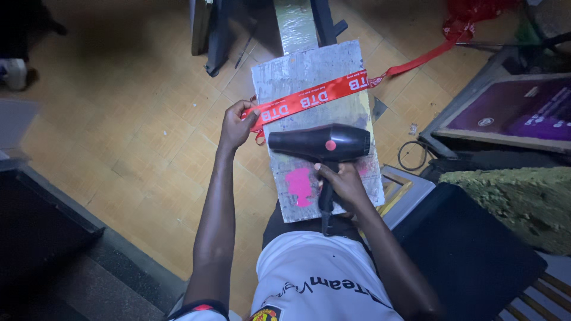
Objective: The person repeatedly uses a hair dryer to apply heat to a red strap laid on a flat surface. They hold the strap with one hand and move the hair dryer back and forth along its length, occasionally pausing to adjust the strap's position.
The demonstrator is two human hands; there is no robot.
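Centrally, a long red fabric ribbon with white printed lettering (315,95) lies diagonally across a worn grey rectangular board (309,65) that serves as the tabletop, its far end trailing off the right edge toward a red heap on the tiled floor (119,119). The left hand (237,125) pinches the ribbon's near end at the board's left edge, its grip closed on the fabric with thumb above. The right hand (342,184) has its grip wrapped fully round the handle of a black plastic hair dryer with a red spot on its barrel (321,142), held just above the board, close below the ribbon. A pink paint stain (300,184) marks the board beside that hand. As a judgement, the lettering on the visible stretch is already printed and the work stands at drying it; whether the trailing length is still untreated cannot be told. To the right stands a wooden-framed purple printing screen (517,110).
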